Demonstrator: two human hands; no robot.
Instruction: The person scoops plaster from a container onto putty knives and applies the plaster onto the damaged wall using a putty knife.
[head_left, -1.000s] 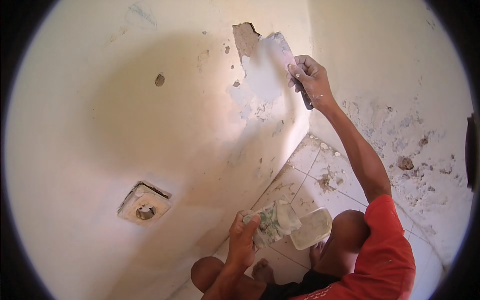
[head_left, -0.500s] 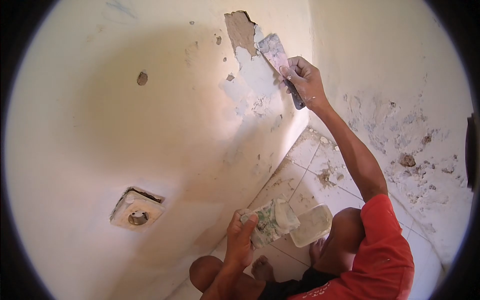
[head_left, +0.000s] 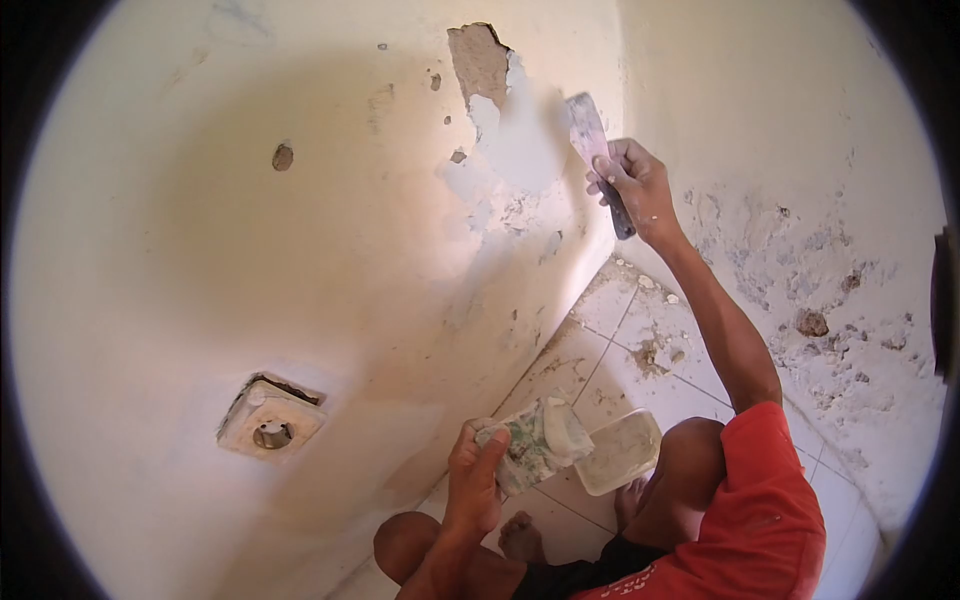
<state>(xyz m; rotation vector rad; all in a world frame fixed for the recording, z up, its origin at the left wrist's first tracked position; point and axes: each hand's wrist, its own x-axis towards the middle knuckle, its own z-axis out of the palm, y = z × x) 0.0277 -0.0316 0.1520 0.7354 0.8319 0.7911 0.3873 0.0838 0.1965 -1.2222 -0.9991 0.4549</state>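
Note:
My right hand (head_left: pixel 635 185) is closed on the dark handle of a putty knife (head_left: pixel 589 130), whose blade is tilted up near the wall corner. Left of the blade, a smooth grey-white filler patch (head_left: pixel 520 145) lies on the wall, just below and beside a bare brown hole (head_left: pixel 479 62). Low in the view, my left hand (head_left: pixel 478 468) grips a flat, stained plate (head_left: pixel 530 450) with a lump of pale paste at its right side. A clear plastic tub (head_left: pixel 622 452) sits just right of the plate, by my knee.
A wall socket (head_left: pixel 272 425) sits loosely in its recess at the lower left. Crumbs and dirt lie on the floor tiles (head_left: pixel 600 300) along the corner. The right wall (head_left: pixel 800 260) has flaking, pitted plaster.
The putty knife went left to the patch beside the hole, then moved back right and down. Its blade now appears narrower. The view shifted slightly, while my left hand kept the plate.

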